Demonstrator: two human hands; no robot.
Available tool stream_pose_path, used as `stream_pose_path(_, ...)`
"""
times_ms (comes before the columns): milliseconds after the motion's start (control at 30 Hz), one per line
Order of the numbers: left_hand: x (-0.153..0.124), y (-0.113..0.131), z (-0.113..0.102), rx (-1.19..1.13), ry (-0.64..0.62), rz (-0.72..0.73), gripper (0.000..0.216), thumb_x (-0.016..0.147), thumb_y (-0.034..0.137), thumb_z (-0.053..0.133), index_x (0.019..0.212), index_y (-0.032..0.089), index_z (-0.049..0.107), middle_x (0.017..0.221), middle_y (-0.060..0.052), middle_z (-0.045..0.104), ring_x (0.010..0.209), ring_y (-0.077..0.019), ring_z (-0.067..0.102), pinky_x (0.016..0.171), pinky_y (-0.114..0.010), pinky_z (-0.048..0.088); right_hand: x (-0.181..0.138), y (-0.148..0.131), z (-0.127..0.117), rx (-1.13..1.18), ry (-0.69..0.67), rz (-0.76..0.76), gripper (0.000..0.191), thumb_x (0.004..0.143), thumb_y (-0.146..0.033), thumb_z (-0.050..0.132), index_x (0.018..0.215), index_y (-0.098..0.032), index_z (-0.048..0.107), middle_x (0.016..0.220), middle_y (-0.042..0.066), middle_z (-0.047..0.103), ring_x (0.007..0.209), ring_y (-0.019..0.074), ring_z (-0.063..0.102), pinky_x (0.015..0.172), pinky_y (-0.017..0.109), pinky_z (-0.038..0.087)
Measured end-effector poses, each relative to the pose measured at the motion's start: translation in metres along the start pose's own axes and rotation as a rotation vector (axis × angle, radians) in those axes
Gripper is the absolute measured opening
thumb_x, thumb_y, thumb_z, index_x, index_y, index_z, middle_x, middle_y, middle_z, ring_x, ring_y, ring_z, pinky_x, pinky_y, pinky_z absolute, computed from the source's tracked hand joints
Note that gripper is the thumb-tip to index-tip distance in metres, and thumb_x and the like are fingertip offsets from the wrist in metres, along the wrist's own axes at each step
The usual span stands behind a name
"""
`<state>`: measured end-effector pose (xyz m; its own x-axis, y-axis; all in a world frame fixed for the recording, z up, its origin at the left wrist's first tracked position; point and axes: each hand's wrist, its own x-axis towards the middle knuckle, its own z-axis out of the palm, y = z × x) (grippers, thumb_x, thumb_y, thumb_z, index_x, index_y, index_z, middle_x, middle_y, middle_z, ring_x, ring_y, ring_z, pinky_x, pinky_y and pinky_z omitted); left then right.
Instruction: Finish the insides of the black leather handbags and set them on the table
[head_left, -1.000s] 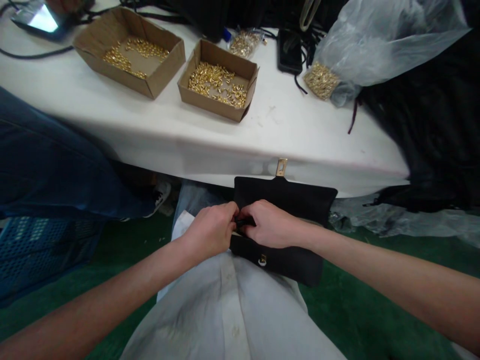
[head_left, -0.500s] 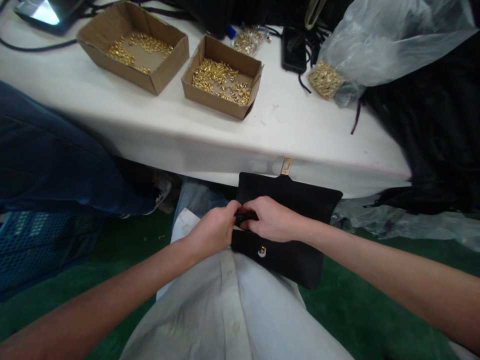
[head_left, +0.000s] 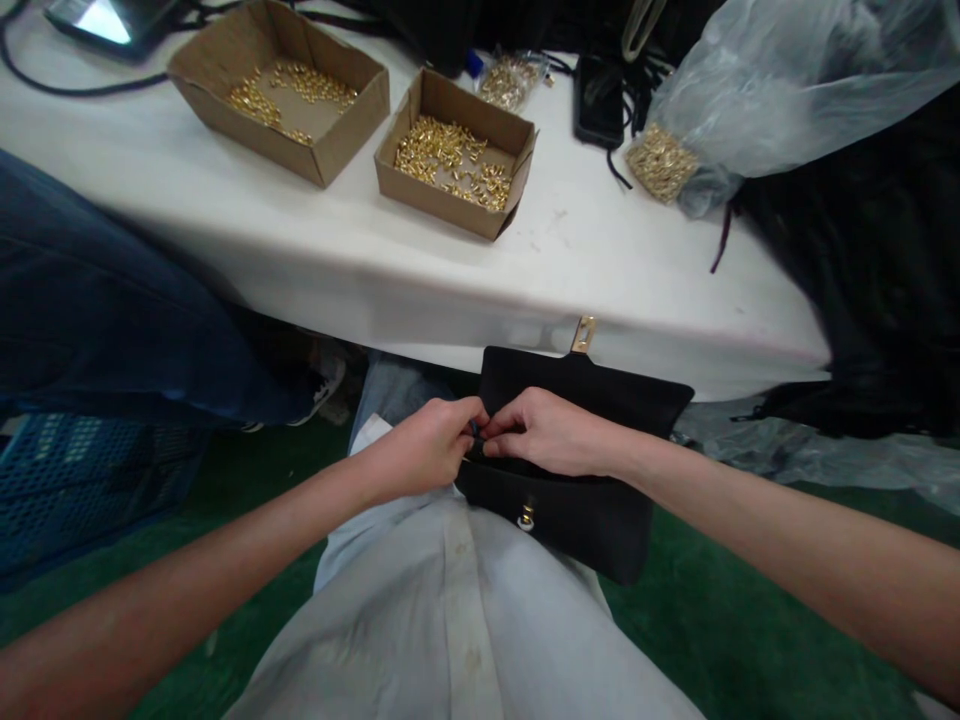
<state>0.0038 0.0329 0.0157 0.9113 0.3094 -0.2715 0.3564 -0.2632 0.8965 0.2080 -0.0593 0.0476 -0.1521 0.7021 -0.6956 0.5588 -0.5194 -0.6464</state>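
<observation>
A black handbag (head_left: 577, 530) lies across my lap, its flap (head_left: 645, 395) folded back toward the table. On the flap's edge is a gold clasp plate (head_left: 583, 334), and a gold turn lock (head_left: 526, 516) sits on the front panel. My left hand (head_left: 429, 447) is closed in a pinch at the bag's left end. Opposite it, over the bag's opening, my right hand (head_left: 546, 432) pinches with thumb and fingers. Between the fingertips shows a small black strap-like piece (head_left: 476, 440); its exact form is mostly hidden.
On the white table (head_left: 630, 265) stand two cardboard trays, a left one (head_left: 262, 140) and a right one (head_left: 442, 205), holding small gold fittings. Behind are a black phone (head_left: 600, 100) and a plastic bag (head_left: 787, 90). A person's leg (head_left: 112, 300) and blue crate (head_left: 97, 500) are left.
My hands have shifted slightly on the small black piece, and less of it shows between my fingers. The bag's opening has narrowed a little. The whole view has moved slightly.
</observation>
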Motion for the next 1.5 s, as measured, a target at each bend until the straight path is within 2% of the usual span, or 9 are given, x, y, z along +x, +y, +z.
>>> stream_pose_path(100, 0.001, -0.001, -0.003, -0.05, -0.022, -0.02, 0.026, 0.092, 0.003, 0.055, 0.103, 0.02, 0.072, 0.092, -0.004, 0.08, 0.082, -0.0194, 0.075, 0.067, -0.027, 0.049, 0.001, -0.002, 0.003, -0.003, 0.029, 0.016, 0.024, 0.092, -0.038, 0.075, 0.093, -0.02, 0.09, 0.067, -0.004, 0.065, 0.062, 0.0131, 0.046, 0.06, 0.029, 0.033)
stream_pose_path(333, 0.004, -0.001, -0.01, -0.112, -0.058, -0.073, 0.03, 0.093, 0.008, 0.053, 0.111, 0.019, 0.075, 0.092, -0.003, 0.08, 0.08, -0.0187, 0.071, 0.067, -0.028, 0.049, 0.0, -0.009, 0.007, -0.044, 0.129, 0.047, 0.019, 0.091, -0.03, 0.076, 0.1, -0.02, 0.091, 0.082, 0.001, 0.081, 0.074, 0.0173, 0.067, 0.063, 0.028, 0.043)
stream_pose_path(567, 0.005, -0.004, -0.005, -0.203, -0.062, -0.077, 0.037, 0.086, 0.005, 0.052, 0.113, 0.018, 0.073, 0.09, -0.004, 0.081, 0.078, -0.0192, 0.073, 0.063, -0.027, 0.05, -0.004, -0.018, 0.011, -0.115, 0.168, 0.033, 0.014, 0.088, -0.023, 0.076, 0.093, -0.02, 0.089, 0.078, 0.001, 0.081, 0.07, 0.0165, 0.07, 0.06, 0.027, 0.043)
stream_pose_path(767, 0.005, -0.009, 0.003, -0.225, -0.024, -0.07, 0.035, 0.082, 0.007, 0.06, 0.114, 0.02, 0.07, 0.089, -0.003, 0.081, 0.079, -0.0204, 0.076, 0.064, -0.028, 0.052, -0.007, -0.022, 0.014, -0.202, 0.222, 0.037, 0.011, 0.086, -0.023, 0.075, 0.087, -0.021, 0.086, 0.077, 0.002, 0.079, 0.071, 0.0174, 0.07, 0.06, 0.028, 0.038)
stream_pose_path(1000, 0.009, -0.002, -0.001, -0.292, -0.047, -0.093, 0.033, 0.08, 0.006, 0.057, 0.107, 0.02, 0.07, 0.075, 0.001, 0.076, 0.064, -0.0158, 0.067, 0.054, -0.025, 0.04, -0.011, -0.031, 0.015, -0.322, 0.283, 0.118, 0.007, 0.082, -0.023, 0.075, 0.082, -0.021, 0.081, 0.074, 0.004, 0.076, 0.069, 0.0201, 0.069, 0.058, 0.031, 0.033)
stream_pose_path(1133, 0.012, 0.012, -0.005, -0.31, -0.067, -0.169, 0.029, 0.076, 0.006, 0.059, 0.101, 0.02, 0.067, 0.067, 0.005, 0.072, 0.055, -0.0126, 0.058, 0.048, -0.025, 0.032, -0.02, -0.036, 0.012, -0.368, 0.249, 0.085, 0.009, 0.085, -0.022, 0.071, 0.084, -0.021, 0.08, 0.079, 0.006, 0.078, 0.074, 0.0217, 0.072, 0.061, 0.031, 0.034)
stream_pose_path(1267, 0.017, 0.019, -0.003, -0.2, -0.014, -0.186, 0.031, 0.071, 0.006, 0.064, 0.099, 0.021, 0.064, 0.067, 0.005, 0.073, 0.06, -0.0142, 0.062, 0.05, -0.025, 0.035, -0.027, -0.03, 0.009, -0.394, 0.209, 0.003, 0.013, 0.089, -0.018, 0.067, 0.088, -0.022, 0.08, 0.085, 0.006, 0.081, 0.077, 0.0215, 0.073, 0.064, 0.031, 0.037)
stream_pose_path(1400, 0.019, 0.017, 0.001, -0.127, -0.019, -0.129, 0.037, 0.073, 0.003, 0.062, 0.105, 0.021, 0.064, 0.069, 0.005, 0.073, 0.061, -0.015, 0.062, 0.053, -0.026, 0.037, -0.025, -0.022, 0.007, -0.334, 0.174, -0.031, 0.015, 0.094, -0.018, 0.067, 0.093, -0.021, 0.082, 0.089, 0.006, 0.083, 0.08, 0.0208, 0.075, 0.066, 0.03, 0.041)
stream_pose_path(1500, 0.016, 0.015, 0.0, -0.11, -0.047, -0.053, 0.042, 0.076, 0.003, 0.063, 0.114, 0.02, 0.067, 0.078, 0.002, 0.077, 0.067, -0.0164, 0.068, 0.058, -0.027, 0.041, -0.022, -0.021, 0.006, -0.323, 0.172, -0.021, 0.014, 0.092, -0.015, 0.069, 0.092, -0.021, 0.082, 0.088, 0.005, 0.082, 0.078, 0.0204, 0.075, 0.066, 0.029, 0.042)
